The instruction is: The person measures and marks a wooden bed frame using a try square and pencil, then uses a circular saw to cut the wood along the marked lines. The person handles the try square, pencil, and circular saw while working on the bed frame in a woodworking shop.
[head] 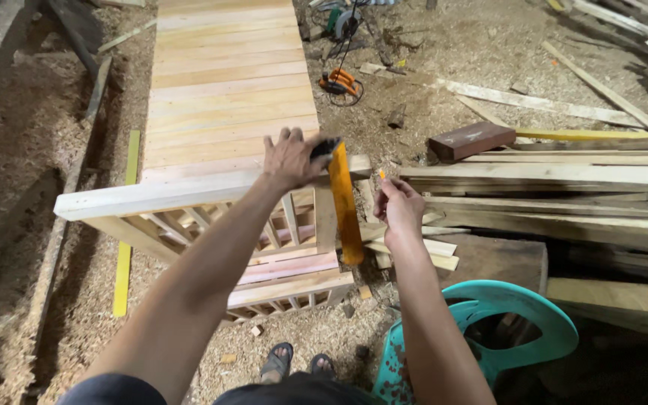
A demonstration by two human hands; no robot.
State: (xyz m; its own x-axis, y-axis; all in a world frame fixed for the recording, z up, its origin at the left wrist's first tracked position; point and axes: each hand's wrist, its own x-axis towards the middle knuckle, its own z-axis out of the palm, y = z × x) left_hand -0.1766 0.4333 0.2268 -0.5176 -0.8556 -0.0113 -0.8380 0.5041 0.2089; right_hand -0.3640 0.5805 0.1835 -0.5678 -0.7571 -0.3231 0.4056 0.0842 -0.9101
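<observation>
Left hand (292,159) is gripping the dark head end of an orange-handled tool (345,202), fingers wrapped shut around it; the handle is hanging down and slightly right, over the near right corner of the wooden slatted frame (226,90). The hand is resting on or just above the frame's near top rail (151,196); cannot tell if touching. Right hand (397,210) is sitting just right of the handle, fingers pinched closed on a small orange thing (382,174), too small to identify. The frame is standing on the sawdust floor (16,150), its pale planks running far from the viewer, with spindles showing below the near rail. A teal plastic chair (515,315) is sitting near right, beside the person's arm. Stacked timber boards (549,176) are lying to the right, with a dark reddish block (471,140) on top. An orange power tool (339,82) with a black cord is lying far on the floor. A yellow strip (125,247) is lying along the frame's left side. Sandalled feet (292,364) are showing at the near edge.
</observation>
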